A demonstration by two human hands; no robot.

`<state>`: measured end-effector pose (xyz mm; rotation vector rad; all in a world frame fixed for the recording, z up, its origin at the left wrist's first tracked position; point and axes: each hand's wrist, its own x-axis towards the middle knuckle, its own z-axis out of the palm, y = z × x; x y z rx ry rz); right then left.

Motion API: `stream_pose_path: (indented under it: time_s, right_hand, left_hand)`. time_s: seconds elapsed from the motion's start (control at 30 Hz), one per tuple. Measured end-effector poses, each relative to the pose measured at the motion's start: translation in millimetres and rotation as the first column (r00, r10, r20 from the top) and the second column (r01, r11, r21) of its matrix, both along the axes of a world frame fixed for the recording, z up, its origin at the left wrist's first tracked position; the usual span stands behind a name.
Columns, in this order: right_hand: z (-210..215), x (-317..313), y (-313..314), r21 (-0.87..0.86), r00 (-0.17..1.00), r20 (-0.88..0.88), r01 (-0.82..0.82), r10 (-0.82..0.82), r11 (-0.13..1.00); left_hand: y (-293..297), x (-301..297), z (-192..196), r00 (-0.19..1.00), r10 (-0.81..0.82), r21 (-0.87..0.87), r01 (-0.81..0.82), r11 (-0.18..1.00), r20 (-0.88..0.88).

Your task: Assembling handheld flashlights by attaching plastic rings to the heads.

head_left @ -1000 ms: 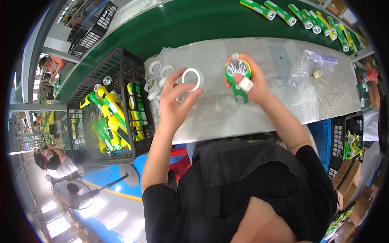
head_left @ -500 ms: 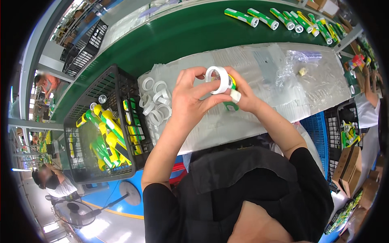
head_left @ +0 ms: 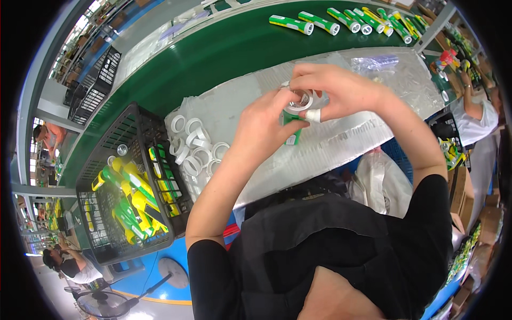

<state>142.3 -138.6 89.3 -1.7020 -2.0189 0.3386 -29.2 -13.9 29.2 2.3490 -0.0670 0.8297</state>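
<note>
My left hand [head_left: 264,125] and my right hand [head_left: 333,88] meet over the white padded sheet [head_left: 341,144]. Between them is a green and white flashlight body [head_left: 290,130], standing nearly upright, with a white ring [head_left: 298,101] pressed onto its shiny head. The left hand grips the green body. The right hand's fingers curl over the ring from above. One right fingertip wears a white cover. A heap of several loose white rings [head_left: 194,149] lies on the sheet to the left of my hands.
A black plastic crate [head_left: 104,160] at the left holds green and yellow flashlight parts [head_left: 130,200]. Finished flashlights [head_left: 341,21] lie in a row on the green conveyor belt [head_left: 213,53]. Another person [head_left: 477,106] works at the right edge. Clear plastic bags [head_left: 378,64] lie beyond my hands.
My left hand has carried the white ring over to the flashlight in my right hand. Both hands now press together on it, and the ring sits on the flashlight's head.
</note>
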Motion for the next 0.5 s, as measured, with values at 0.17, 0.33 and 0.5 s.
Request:
stream_pose_path:
  time_s: [0.17,0.33,0.5]
  right_hand:
    - [20.0,10.9,12.0,-0.23,0.984,0.1,-0.118,0.144,0.966]
    - [19.6,13.4,13.8,-0.306,0.997,-0.016,-0.082,0.081,0.948]
    - [18.9,8.8,11.2,-0.275,0.998,0.052,-0.017,0.033,0.961]
  left_hand:
    - [-3.6,7.2,-9.4,1.0,0.012,-0.129,-0.013,0.992,-0.008]
    - [-3.0,10.6,-15.7,1.0,-0.004,-0.146,0.008,0.989,0.026]
    - [0.1,13.2,-21.3,0.997,-0.025,-0.135,0.035,0.99,0.07]
